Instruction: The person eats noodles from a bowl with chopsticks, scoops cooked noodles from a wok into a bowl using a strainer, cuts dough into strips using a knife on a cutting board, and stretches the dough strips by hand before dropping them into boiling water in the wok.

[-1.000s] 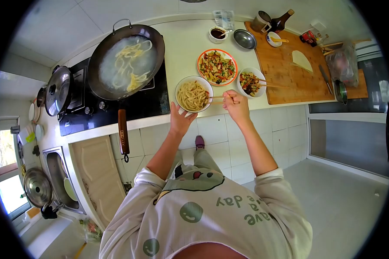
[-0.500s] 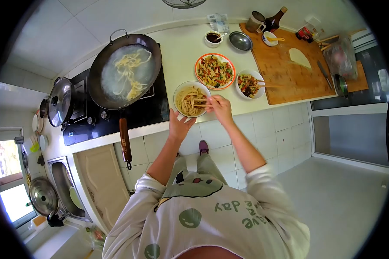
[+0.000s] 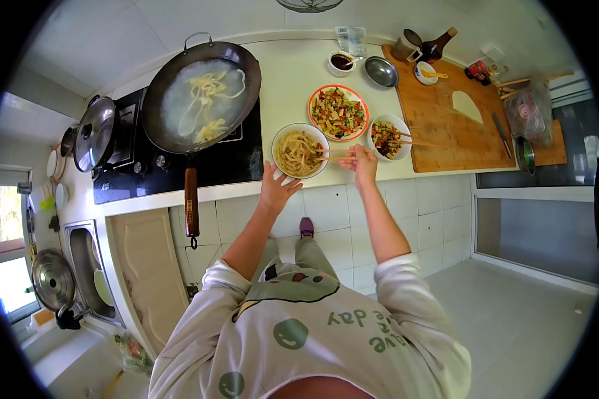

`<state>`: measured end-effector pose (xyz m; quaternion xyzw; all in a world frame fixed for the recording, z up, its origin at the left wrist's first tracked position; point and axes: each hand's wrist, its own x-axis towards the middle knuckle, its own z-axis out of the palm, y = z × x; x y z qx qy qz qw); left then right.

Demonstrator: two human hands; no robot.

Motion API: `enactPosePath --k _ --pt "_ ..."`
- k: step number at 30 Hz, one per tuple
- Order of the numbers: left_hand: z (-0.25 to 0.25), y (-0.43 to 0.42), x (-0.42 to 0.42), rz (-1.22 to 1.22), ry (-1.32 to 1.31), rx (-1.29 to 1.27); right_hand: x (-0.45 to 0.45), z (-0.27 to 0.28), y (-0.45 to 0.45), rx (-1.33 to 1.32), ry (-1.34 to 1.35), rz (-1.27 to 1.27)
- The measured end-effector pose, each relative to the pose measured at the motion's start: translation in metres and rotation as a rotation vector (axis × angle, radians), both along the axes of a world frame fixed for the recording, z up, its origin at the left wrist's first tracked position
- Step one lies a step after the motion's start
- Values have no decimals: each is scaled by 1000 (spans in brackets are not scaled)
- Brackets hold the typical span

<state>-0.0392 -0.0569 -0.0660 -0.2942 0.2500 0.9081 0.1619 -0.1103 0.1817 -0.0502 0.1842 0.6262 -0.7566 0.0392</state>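
Noodle bowl (image 3: 302,128) sits on the counter (image 3: 279,73) near the front edge, left hand (image 3: 277,191) splayed against the bowl, right hand (image 3: 363,166) pinching chopsticks (image 3: 337,159) that reach inside; I judge a hard stir could tip it.

At my feed's left, a round dark-metal wok (image 3: 152,110) rests on a black glass stove (image 3: 233,166). To its right I have a round white noodle bowl (image 3: 301,126), the left hand (image 3: 277,191) at its near edge, slim wooden chopsticks (image 3: 334,158) between it and the right hand (image 3: 364,165). Behind, rightward, I see a round orange-rimmed white plate (image 3: 366,110); right of that, a round white vegetable bowl (image 3: 399,154), then a brown wooden board (image 3: 439,106) bearing a pale half-round dough sheet (image 3: 466,106).
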Motion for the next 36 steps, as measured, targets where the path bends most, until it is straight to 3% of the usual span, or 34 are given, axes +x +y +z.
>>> enactPosePath --k 1,3,7,10,12,13,15,19,21,23,24,27,28,32,35,36 --pt "-1 0 0 6 -2 -4 5 -4 -3 -4 -2 6" --pt "-2 0 0 1 10 7 16 -14 -11 -257 4 -199" --pt "-3 0 0 -9 15 14 22 -14 -11 -361 7 -249" --pt "-6 1 -1 2 5 9 8 5 -34 -210 120 -56" --pt "-5 2 -1 21 -8 -16 -11 32 -42 310 234 483" --pt "-7 1 1 18 -9 -15 -13 53 -43 311 232 481" --pt "-13 -3 0 -37 12 -12 -17 97 -47 583 284 568" --pt "-17 -4 -1 -16 27 -4 -8 139 -43 613 335 380" --pt "-25 -3 -3 14 30 2 -15 63 -36 678 431 328" --pt "-3 2 -4 45 11 -30 -7 31 -48 549 389 442" --pt "5 2 -5 70 -13 -65 1 54 -57 445 280 459" --pt "2 -1 -4 68 -19 -1 -16 66 -43 378 358 368" --pt "2 0 -5 68 -20 0 -23 71 -44 468 359 350" --pt "9 2 -4 71 -31 -13 -23 38 -57 401 319 472" --pt "3 1 -6 88 -24 -5 -22 72 -49 504 312 544" --pt "0 2 -6 104 -36 35 -31 66 -40 544 655 534"
